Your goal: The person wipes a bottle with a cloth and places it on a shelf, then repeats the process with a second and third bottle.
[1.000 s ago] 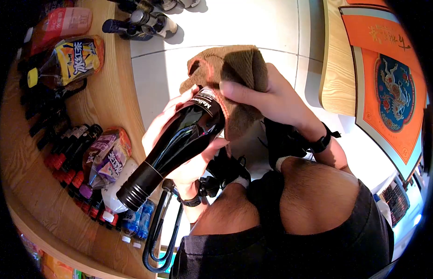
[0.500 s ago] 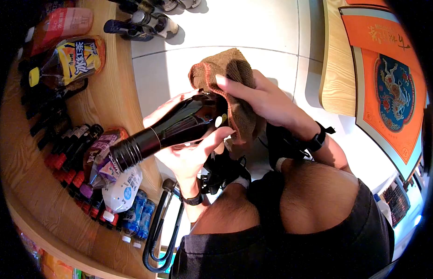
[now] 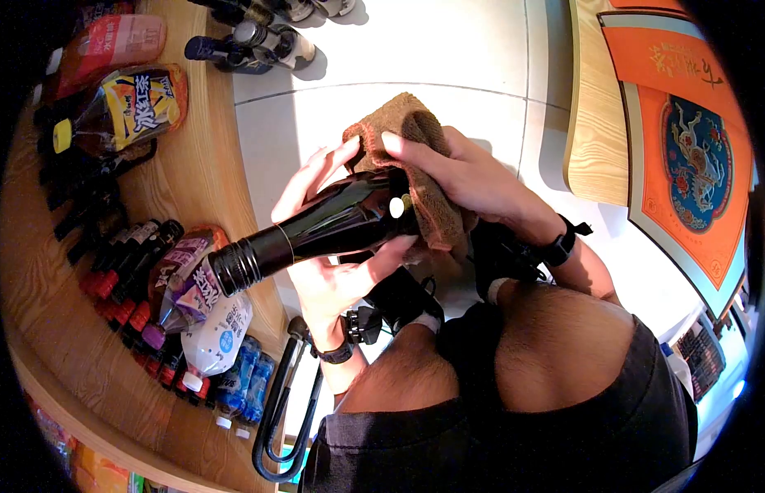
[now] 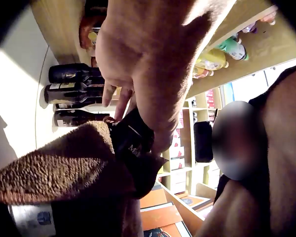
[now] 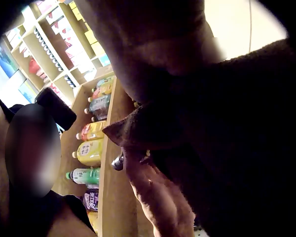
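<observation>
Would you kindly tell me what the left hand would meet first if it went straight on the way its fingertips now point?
Most likely the brown cloth, which the right hand holds just beyond the left hand's fingertips; depth is unclear, so they may already touch it.

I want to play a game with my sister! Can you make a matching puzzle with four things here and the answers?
Things:
1. cloth
2. shiny bottle
3. yellow-capped bottle
4. printed panel

Clues:
A. on the wooden shelf
B. mostly orange, with blue
C. brown, held in the right hand
D. black, held in the left hand

Pairs: 1-C, 2-D, 3-A, 4-B
</observation>
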Demonstrator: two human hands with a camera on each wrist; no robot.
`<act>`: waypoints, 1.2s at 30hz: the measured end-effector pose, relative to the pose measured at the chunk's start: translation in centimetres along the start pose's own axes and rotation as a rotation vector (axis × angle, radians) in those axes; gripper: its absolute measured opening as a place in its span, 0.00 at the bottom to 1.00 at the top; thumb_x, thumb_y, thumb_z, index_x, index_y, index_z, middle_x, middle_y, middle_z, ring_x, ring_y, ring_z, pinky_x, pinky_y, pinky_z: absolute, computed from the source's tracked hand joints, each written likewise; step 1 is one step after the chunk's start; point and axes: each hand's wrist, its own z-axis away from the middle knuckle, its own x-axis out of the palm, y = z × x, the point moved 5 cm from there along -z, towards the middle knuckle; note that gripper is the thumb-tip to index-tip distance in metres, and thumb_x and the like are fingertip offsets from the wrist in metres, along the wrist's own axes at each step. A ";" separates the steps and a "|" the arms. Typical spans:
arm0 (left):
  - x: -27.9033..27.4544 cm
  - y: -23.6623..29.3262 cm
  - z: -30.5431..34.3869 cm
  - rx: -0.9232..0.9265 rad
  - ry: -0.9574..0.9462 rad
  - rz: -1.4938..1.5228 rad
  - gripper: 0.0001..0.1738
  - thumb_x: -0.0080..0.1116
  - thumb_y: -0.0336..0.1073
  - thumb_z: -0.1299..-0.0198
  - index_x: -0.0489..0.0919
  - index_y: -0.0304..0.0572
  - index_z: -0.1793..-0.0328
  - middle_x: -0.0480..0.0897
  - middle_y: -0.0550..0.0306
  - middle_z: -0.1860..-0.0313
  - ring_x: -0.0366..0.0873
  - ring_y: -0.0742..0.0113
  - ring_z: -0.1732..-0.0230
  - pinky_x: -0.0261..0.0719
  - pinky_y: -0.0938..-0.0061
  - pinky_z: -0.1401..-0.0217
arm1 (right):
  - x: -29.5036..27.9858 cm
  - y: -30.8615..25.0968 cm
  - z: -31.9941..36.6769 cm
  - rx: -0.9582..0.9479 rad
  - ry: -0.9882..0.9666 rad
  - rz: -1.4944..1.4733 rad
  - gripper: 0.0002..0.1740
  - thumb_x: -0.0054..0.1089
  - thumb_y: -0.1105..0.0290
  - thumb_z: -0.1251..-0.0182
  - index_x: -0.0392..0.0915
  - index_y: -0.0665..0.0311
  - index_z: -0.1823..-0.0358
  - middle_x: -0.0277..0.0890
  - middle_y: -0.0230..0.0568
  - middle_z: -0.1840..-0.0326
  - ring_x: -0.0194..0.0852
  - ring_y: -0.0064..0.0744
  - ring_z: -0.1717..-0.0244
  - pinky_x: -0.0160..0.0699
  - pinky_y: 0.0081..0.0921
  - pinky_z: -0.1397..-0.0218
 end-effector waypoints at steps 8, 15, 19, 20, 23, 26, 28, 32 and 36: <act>-0.2 -0.7 0.4 0.057 -0.060 0.036 0.49 0.81 0.35 0.61 0.63 0.35 0.33 0.73 0.34 0.39 0.71 0.45 0.35 0.65 0.52 0.29 | -0.3 0.2 -0.1 0.016 0.013 0.058 0.28 0.50 0.45 0.29 0.79 0.68 0.58 0.79 0.35 0.72 0.77 0.22 0.70 0.76 0.22 0.65; 0.3 -0.4 0.8 0.089 0.046 0.119 0.47 0.80 0.30 0.62 0.64 0.35 0.35 0.75 0.38 0.43 0.74 0.44 0.38 0.70 0.50 0.32 | -0.4 -0.3 0.0 0.011 0.020 0.078 0.29 0.48 0.45 0.28 0.79 0.69 0.59 0.80 0.36 0.72 0.76 0.22 0.69 0.75 0.22 0.63; 0.4 -0.8 1.3 0.100 0.135 0.097 0.46 0.80 0.30 0.60 0.64 0.34 0.35 0.75 0.38 0.43 0.75 0.45 0.40 0.70 0.51 0.32 | -0.7 -0.3 -0.2 -0.010 0.028 0.190 0.29 0.47 0.45 0.27 0.79 0.69 0.59 0.80 0.38 0.71 0.75 0.25 0.69 0.74 0.25 0.61; 0.3 -0.7 1.4 0.100 0.135 0.097 0.46 0.80 0.30 0.60 0.64 0.34 0.35 0.75 0.38 0.43 0.75 0.45 0.40 0.70 0.51 0.32 | -0.6 -0.3 -0.2 -0.010 0.028 0.190 0.29 0.47 0.45 0.27 0.79 0.69 0.59 0.80 0.38 0.71 0.75 0.25 0.69 0.74 0.25 0.61; 0.2 -0.6 1.4 0.064 0.174 0.109 0.43 0.78 0.25 0.59 0.65 0.33 0.36 0.76 0.35 0.43 0.75 0.46 0.39 0.72 0.52 0.33 | -0.6 -0.5 -0.2 -0.124 0.032 0.199 0.30 0.46 0.45 0.27 0.78 0.70 0.59 0.80 0.39 0.70 0.74 0.25 0.67 0.74 0.27 0.59; 0.0 -0.6 1.2 0.017 0.215 0.088 0.45 0.80 0.26 0.62 0.66 0.34 0.36 0.76 0.37 0.43 0.75 0.49 0.39 0.73 0.55 0.33 | -0.4 -0.3 -0.5 -0.162 -0.045 0.226 0.28 0.44 0.48 0.24 0.76 0.70 0.51 0.78 0.37 0.66 0.75 0.22 0.65 0.75 0.21 0.60; -0.2 -0.7 1.3 -0.060 0.267 0.062 0.47 0.81 0.27 0.65 0.66 0.34 0.36 0.76 0.39 0.42 0.76 0.51 0.39 0.75 0.58 0.34 | -0.2 -0.6 -0.2 -0.190 -0.025 0.190 0.29 0.47 0.46 0.27 0.76 0.70 0.56 0.79 0.40 0.68 0.74 0.26 0.66 0.74 0.27 0.58; -0.5 -0.7 1.3 -0.099 0.289 -0.010 0.48 0.82 0.28 0.67 0.66 0.35 0.37 0.77 0.42 0.44 0.77 0.54 0.42 0.79 0.62 0.39 | -0.2 -0.7 -0.1 -0.234 -0.003 0.202 0.27 0.48 0.47 0.27 0.75 0.69 0.53 0.79 0.41 0.67 0.75 0.27 0.66 0.74 0.27 0.58; -0.8 -0.9 1.5 -0.109 0.300 -0.016 0.48 0.83 0.27 0.67 0.66 0.34 0.37 0.77 0.43 0.45 0.79 0.56 0.44 0.81 0.64 0.41 | -0.1 -0.8 0.2 -0.241 0.025 0.245 0.25 0.50 0.50 0.27 0.74 0.67 0.50 0.79 0.44 0.67 0.77 0.31 0.65 0.75 0.29 0.58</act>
